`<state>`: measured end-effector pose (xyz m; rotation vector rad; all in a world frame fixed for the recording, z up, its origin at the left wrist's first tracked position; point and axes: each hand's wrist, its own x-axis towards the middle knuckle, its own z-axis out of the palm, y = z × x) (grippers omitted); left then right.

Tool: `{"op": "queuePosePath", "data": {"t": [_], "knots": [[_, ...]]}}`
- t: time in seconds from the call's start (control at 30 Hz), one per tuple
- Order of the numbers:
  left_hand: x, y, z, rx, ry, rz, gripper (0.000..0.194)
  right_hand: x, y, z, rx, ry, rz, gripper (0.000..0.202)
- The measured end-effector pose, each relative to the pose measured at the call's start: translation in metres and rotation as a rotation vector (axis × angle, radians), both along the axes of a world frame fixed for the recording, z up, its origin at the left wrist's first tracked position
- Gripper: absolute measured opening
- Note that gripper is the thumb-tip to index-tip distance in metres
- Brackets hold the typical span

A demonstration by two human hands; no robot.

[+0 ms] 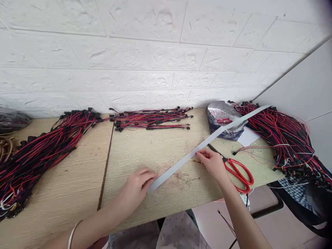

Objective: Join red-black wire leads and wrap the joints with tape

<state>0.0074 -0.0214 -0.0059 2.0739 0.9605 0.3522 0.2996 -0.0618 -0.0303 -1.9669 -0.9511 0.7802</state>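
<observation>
A long pale grey strip (178, 164) runs diagonally over the table, from near the front edge up across a patterned bag to the right cable pile. My left hand (138, 186) pinches the strip's near end between thumb and fingers. My right hand (211, 162) holds the strip's lower edge near its middle, fingertips closed on it. Beside and partly under my right hand lie red-handled scissors (238, 174), their dark blades pointing up and left. A thin yellowish piece shows by my right fingertips.
Red and black cable bundles lie at the left (46, 148), along the wall (153, 118) and at the right (282, 135). The patterned bag (223, 119) stands behind the scissors, beside white paper (247, 136). A seam crosses the wooden table (155, 148).
</observation>
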Motion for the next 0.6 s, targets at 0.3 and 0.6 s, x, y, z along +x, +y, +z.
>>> {"op": "queuePosePath", "data": {"t": [0.3, 0.6], "knots": [[0.002, -0.021, -0.001, 0.161, 0.131, 0.017, 0.029, -0.001, -0.011, 0.014, 0.025, 0.279, 0.003, 0.036], [0.008, -0.022, -0.008, 0.228, 0.094, 0.018, 0.024, 0.017, -0.012, 0.011, 0.025, 0.465, 0.011, 0.038]]}}
